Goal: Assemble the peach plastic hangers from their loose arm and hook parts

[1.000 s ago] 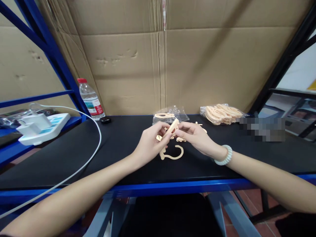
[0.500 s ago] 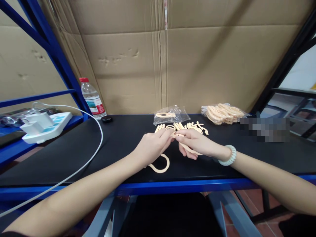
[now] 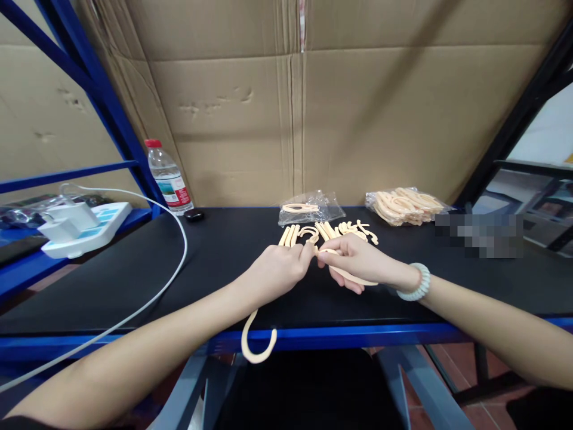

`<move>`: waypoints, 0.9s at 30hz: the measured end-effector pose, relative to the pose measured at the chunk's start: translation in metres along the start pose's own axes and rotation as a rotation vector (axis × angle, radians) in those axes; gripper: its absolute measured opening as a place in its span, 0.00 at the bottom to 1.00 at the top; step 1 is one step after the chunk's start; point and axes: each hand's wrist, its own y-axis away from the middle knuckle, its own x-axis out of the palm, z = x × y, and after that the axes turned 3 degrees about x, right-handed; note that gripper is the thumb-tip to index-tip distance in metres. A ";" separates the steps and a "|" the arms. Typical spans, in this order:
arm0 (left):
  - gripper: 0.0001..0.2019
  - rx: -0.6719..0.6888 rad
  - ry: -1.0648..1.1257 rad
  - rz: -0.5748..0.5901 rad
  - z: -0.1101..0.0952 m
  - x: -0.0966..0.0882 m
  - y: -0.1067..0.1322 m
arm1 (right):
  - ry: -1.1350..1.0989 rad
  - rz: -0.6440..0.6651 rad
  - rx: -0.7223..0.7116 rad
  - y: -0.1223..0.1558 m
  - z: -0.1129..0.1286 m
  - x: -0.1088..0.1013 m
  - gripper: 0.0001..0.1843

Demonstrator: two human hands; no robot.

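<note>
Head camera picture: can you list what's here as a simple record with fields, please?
Surface: black bench top with a blue edge, cardboard behind
Left hand: closed on a peach hooked strip whose loop hangs below the bench edge
Right hand: closed on a flat peach strip; fingertips of both hands meet
Loose pieces: just behind the hands
Bags: clear bag with few pieces; fuller bag to its right
Far left: water bottle, white cable, white power strip
</note>
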 end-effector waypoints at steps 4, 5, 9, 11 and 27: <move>0.12 -0.143 0.201 -0.083 0.012 0.002 0.000 | 0.007 -0.025 -0.047 0.000 0.001 -0.005 0.15; 0.14 -0.197 0.257 -0.115 0.015 0.002 -0.001 | -0.006 -0.028 -0.072 0.000 0.001 -0.010 0.16; 0.18 -0.408 0.403 -0.194 0.023 -0.003 -0.001 | 0.105 -0.232 -0.275 0.002 -0.003 -0.051 0.15; 0.17 -0.463 0.450 -0.212 0.023 -0.005 -0.002 | 0.183 -0.373 -0.311 0.005 -0.008 -0.075 0.14; 0.16 -0.763 1.138 -0.366 0.033 -0.001 -0.004 | 0.739 -0.301 -0.217 0.001 -0.035 -0.107 0.13</move>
